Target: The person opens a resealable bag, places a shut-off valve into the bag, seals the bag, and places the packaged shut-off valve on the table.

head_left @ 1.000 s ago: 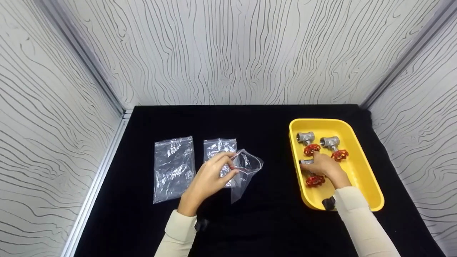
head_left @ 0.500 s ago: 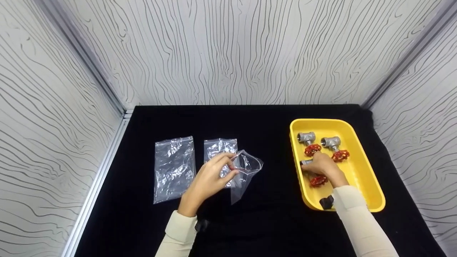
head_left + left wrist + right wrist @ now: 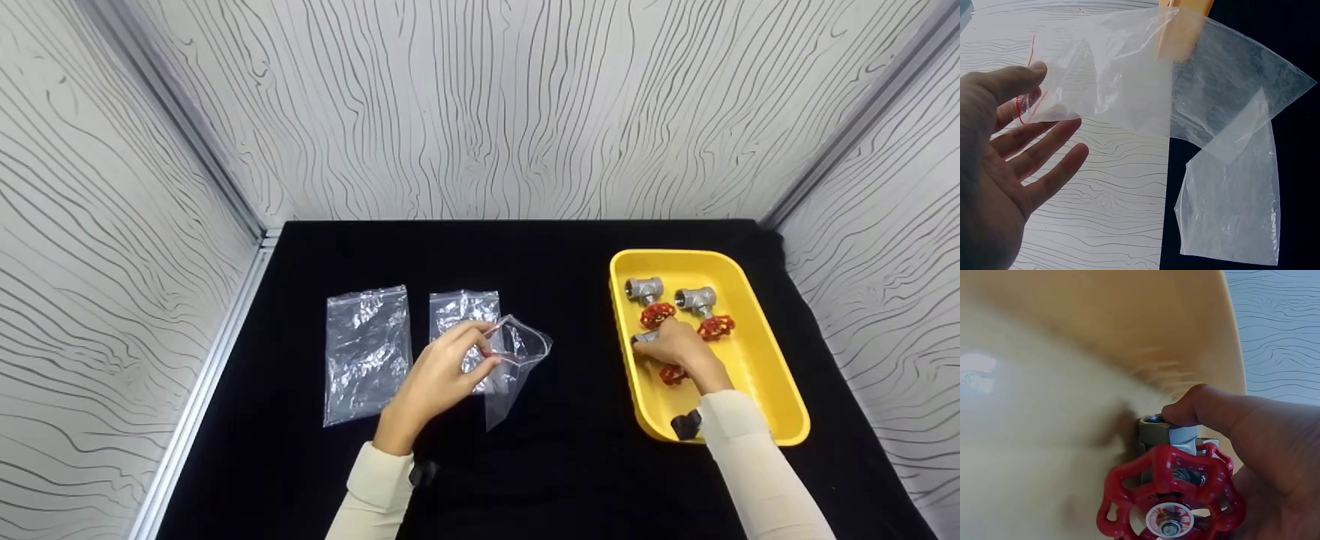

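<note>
My left hand [image 3: 442, 369] pinches the rim of a clear plastic bag [image 3: 517, 375], whose mouth stands wide and faces right. In the left wrist view the same bag [image 3: 1112, 73] hangs from thumb and forefinger, the other fingers spread. Inside the yellow tray [image 3: 766, 352], my right hand [image 3: 681, 351] grips the metal body of a valve with a red handwheel [image 3: 673, 374]. The right wrist view shows the thumb on that valve's metal end [image 3: 1168, 433], above its red wheel [image 3: 1171, 495]. Two more valves [image 3: 658, 314] [image 3: 697, 300] lie behind the right hand.
Two flat clear bags lie on the black cloth [image 3: 562, 480]: one at the left [image 3: 367, 356], another [image 3: 463, 304] partly behind my left hand. Patterned white walls [image 3: 480, 112] stand at the back and both sides.
The gripped valve has shifted slightly, its red wheel moving right and a little away from me. My left hand and its bag have stayed nearly still.
</note>
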### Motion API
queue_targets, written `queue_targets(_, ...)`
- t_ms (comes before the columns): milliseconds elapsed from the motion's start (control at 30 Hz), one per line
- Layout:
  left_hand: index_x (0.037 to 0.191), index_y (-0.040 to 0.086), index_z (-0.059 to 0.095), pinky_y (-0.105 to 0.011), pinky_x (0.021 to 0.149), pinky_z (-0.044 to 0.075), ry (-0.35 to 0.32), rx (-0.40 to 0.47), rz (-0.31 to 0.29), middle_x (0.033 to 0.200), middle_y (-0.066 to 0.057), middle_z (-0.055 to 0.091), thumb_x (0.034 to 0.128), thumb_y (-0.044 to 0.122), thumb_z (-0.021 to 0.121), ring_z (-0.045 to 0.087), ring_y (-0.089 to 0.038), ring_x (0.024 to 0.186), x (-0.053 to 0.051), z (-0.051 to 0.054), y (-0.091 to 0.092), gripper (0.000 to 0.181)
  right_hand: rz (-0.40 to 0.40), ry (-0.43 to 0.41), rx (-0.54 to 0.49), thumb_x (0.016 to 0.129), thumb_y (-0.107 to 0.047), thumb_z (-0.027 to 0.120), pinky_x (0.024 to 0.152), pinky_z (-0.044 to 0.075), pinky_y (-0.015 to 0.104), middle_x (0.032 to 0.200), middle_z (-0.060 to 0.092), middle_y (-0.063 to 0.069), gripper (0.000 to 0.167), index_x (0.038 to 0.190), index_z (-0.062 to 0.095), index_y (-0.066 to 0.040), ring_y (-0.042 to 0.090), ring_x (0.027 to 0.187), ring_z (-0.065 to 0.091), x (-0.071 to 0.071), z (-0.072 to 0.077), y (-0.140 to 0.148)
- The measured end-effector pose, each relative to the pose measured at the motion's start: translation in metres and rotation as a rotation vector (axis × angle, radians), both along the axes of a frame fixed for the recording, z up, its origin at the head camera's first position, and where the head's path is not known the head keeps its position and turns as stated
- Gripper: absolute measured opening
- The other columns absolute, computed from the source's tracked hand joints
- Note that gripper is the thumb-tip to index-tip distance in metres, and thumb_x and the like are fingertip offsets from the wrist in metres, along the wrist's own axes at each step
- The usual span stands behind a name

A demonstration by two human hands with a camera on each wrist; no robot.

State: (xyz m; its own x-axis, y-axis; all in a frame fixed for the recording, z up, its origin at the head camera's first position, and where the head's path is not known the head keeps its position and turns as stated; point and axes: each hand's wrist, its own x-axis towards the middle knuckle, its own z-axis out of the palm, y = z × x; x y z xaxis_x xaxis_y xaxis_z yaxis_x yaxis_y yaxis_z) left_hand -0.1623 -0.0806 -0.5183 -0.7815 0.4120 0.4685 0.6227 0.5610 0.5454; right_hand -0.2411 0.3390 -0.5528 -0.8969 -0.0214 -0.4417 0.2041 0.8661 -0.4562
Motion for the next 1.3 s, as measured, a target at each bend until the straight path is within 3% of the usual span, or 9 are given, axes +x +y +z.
queue_targets(167,0.095,0.013,0.067,-0.032,0.107,0.058,-0.005,0.002,0.003,0.135,-0.005,0.072,0.0968,0.021,0.080,0.072,-0.022,0.121,0.000,0.000,0.000,0.015,-0.008,0.050,0.031,0.090,-0.035,0.076,0.049,0.052,0.029,0.069,0.064,0.010,0.038,0.088,0.062,0.000,0.019,0.055,0.062,-0.002,0.002,-0.001)
queue_targets(300,0.096,0.012,0.068,-0.032,0.108,0.057,-0.017,0.004,-0.002,0.135,-0.006,0.072,0.0970,0.020,0.079,0.072,-0.023,0.122,0.000,0.000,0.000,0.014,0.000,0.100,0.062,0.093,-0.038,0.076,0.054,0.054,0.031,0.080,0.067,0.017,0.055,0.109,0.060,0.012,0.023,0.062,0.065,-0.002,0.006,0.001)
queue_targets(433,0.097,0.012,0.068,-0.032,0.109,0.057,-0.026,0.004,-0.007,0.136,-0.007,0.071,0.0972,0.020,0.079,0.071,-0.024,0.123,0.000,0.001,0.000,0.014,0.006,0.120,0.078,0.094,-0.042,0.076,0.058,0.056,0.035,0.092,0.067,0.024,0.070,0.125,0.053,0.016,0.027,0.069,0.067,-0.001,0.007,0.006)
queue_targets(700,0.098,0.012,0.069,-0.032,0.111,0.056,-0.028,-0.002,-0.017,0.137,-0.008,0.070,0.0976,0.020,0.078,0.070,-0.025,0.125,0.000,0.001,0.001,0.013,0.027,0.175,0.075,0.093,-0.042,0.076,0.086,0.060,0.055,0.117,0.066,0.038,0.082,0.143,0.046,0.016,0.043,0.094,0.069,0.003,0.005,0.015)
queue_targets(867,0.097,0.012,0.068,-0.034,0.112,0.055,-0.020,-0.004,-0.020,0.137,-0.007,0.071,0.0974,0.021,0.078,0.070,-0.024,0.125,0.000,0.001,0.002,0.014,0.015,0.147,0.089,0.095,-0.047,0.072,0.110,0.046,0.070,0.147,0.042,0.052,0.103,0.155,0.025,0.022,0.062,0.126,0.054,0.005,0.007,0.019)
queue_targets(967,0.096,0.013,0.068,-0.035,0.111,0.056,-0.012,-0.007,-0.018,0.137,-0.007,0.071,0.0971,0.022,0.079,0.070,-0.024,0.124,0.000,0.001,0.003,0.014,0.003,0.141,0.073,0.095,-0.047,0.072,0.105,0.051,0.066,0.148,0.041,0.051,0.103,0.157,0.024,0.019,0.058,0.118,0.061,0.006,0.008,0.019)
queue_targets(1167,0.096,0.014,0.068,-0.035,0.110,0.057,-0.012,-0.011,-0.014,0.137,-0.006,0.071,0.0970,0.022,0.079,0.071,-0.024,0.123,0.000,0.000,0.003,0.014,-0.019,0.163,0.040,0.095,-0.047,0.074,0.077,0.061,0.049,0.142,0.048,0.050,0.100,0.157,0.027,0.015,0.041,0.086,0.072,0.008,0.008,0.019)
queue_targets(1233,0.096,0.014,0.068,-0.035,0.110,0.057,-0.020,-0.011,-0.014,0.137,-0.006,0.071,0.0970,0.022,0.079,0.070,-0.024,0.124,0.000,0.000,0.003,0.014,-0.020,0.167,0.044,0.095,-0.049,0.073,0.079,0.061,0.051,0.144,0.047,0.049,0.102,0.159,0.025,0.013,0.041,0.086,0.072,0.008,0.009,0.020)
queue_targets(1300,0.096,0.013,0.068,-0.036,0.110,0.056,-0.024,-0.011,-0.015,0.138,-0.006,0.071,0.0972,0.022,0.079,0.070,-0.024,0.124,0.000,0.000,0.004,0.014,-0.020,0.170,0.053,0.096,-0.052,0.072,0.089,0.059,0.057,0.148,0.045,0.049,0.104,0.161,0.023,0.012,0.048,0.098,0.072,0.008,0.009,0.020)
